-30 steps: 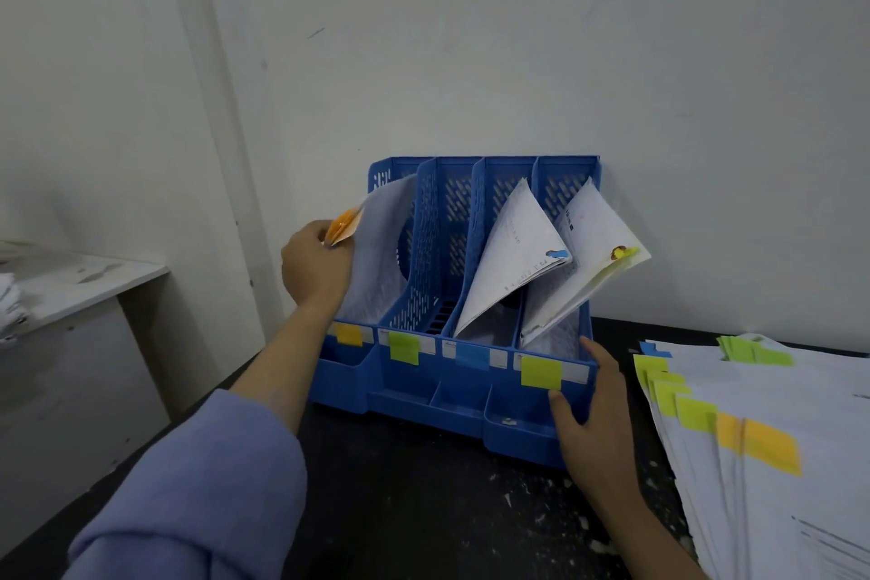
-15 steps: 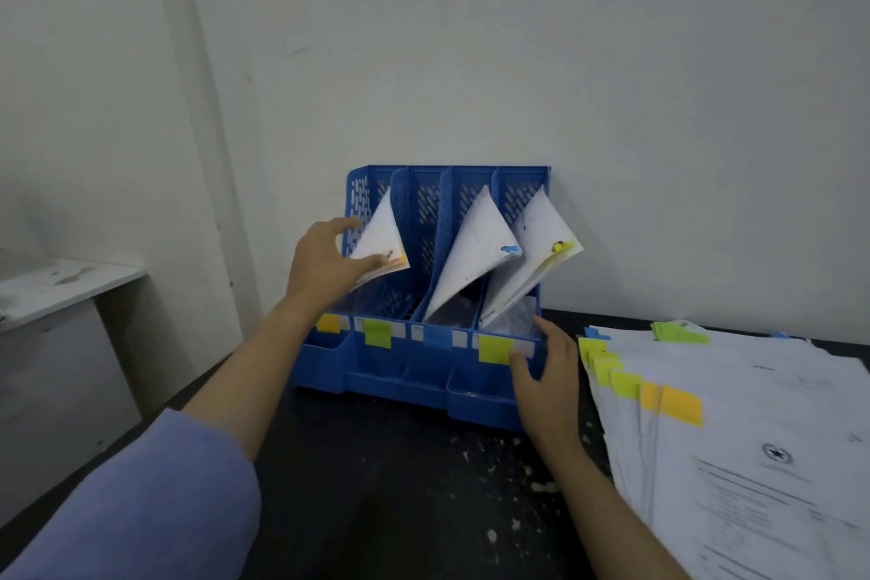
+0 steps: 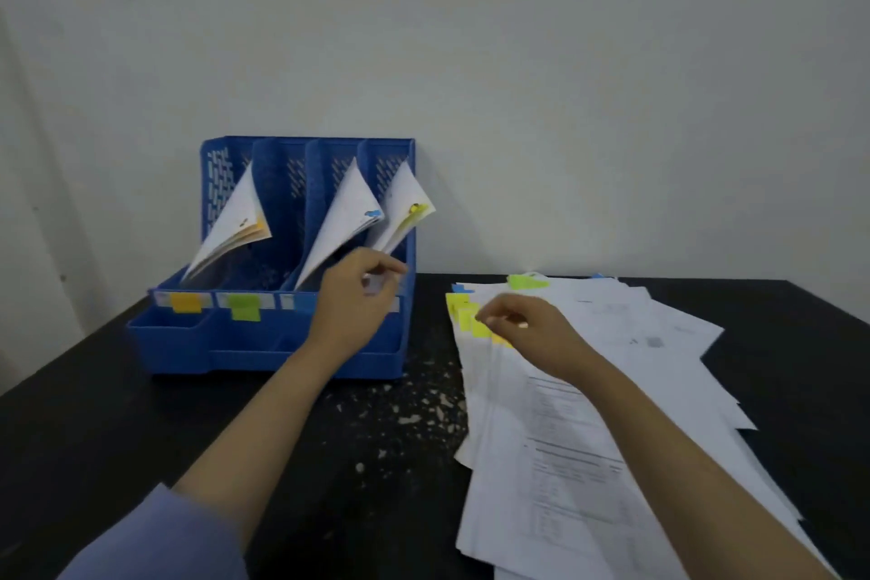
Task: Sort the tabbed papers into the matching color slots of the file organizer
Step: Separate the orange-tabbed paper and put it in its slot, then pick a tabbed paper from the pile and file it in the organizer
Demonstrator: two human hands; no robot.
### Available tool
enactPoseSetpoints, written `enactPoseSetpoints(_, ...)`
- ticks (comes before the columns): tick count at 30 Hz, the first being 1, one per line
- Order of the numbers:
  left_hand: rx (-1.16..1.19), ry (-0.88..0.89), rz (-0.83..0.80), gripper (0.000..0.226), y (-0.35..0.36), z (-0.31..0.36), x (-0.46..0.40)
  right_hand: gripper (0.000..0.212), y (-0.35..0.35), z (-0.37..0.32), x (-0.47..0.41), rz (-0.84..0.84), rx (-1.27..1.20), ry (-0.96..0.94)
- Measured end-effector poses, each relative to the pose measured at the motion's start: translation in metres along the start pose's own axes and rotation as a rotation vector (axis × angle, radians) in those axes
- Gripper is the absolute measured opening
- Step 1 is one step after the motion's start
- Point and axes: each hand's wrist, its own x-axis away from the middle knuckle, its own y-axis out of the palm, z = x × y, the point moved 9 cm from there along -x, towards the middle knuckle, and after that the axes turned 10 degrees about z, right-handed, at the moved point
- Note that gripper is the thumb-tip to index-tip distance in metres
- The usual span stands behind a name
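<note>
The blue file organizer [image 3: 188, 346] stands against the wall at the left, with an orange label [image 3: 186, 302] and a green label [image 3: 245, 308] on its front. Papers lean in its first slot [image 3: 230, 226], third slot [image 3: 341, 224] and fourth slot [image 3: 405, 207], tabbed orange, blue and yellow. The second slot looks empty. My left hand [image 3: 358, 297] hovers before the organizer's right front, fingers loosely curled, holding nothing. My right hand [image 3: 522, 327] rests with curled fingers on the yellow tabs [image 3: 463, 316] of the fanned paper pile [image 3: 612, 391].
The black tabletop [image 3: 117, 429] has white specks and chips between the organizer and the pile. A green tab [image 3: 527, 282] and blue tabs [image 3: 459, 287] stick out at the pile's far edge. The white wall is right behind the organizer.
My left hand let go of the orange-tabbed paper, now leaning in the first slot, and moved right. My right hand left the organizer's front and went to the pile's tabs. The view pulled back.
</note>
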Motion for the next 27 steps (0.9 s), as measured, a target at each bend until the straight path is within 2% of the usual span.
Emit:
enactPoseSetpoints(3,0.05,-0.011,-0.165,0.015,0.052,0.009,0.022,0.009,-0.029,0.047,0.037,-0.056,0.167,0.064)
enactPoseSetpoints(6,0.095,-0.044,-0.294,0.016,0.091,0.011,0.041,0.025,-0.054,0.077,0.063,-0.032,0.343,0.061)
enactPoseSetpoints(9,0.08,-0.056,-0.401,0.017,0.127,0.009,0.057,0.047,-0.066,0.105,0.086,-0.095,0.569,0.111)
enactPoseSetpoints(13,-0.036,-0.031,-0.494,0.021,0.165,0.004,0.07,0.055,-0.065,0.125,0.112,-0.208,0.699,0.127)
enactPoseSetpoints(21,-0.196,-0.069,-0.499,0.046,0.193,-0.015,0.082,0.056,-0.058,0.113,0.138,-0.211,0.708,0.091)
enactPoseSetpoints(27,-0.097,-0.111,-0.324,0.033,0.186,-0.017,0.08,0.049,-0.077,0.109,0.105,-0.11,0.631,0.093)
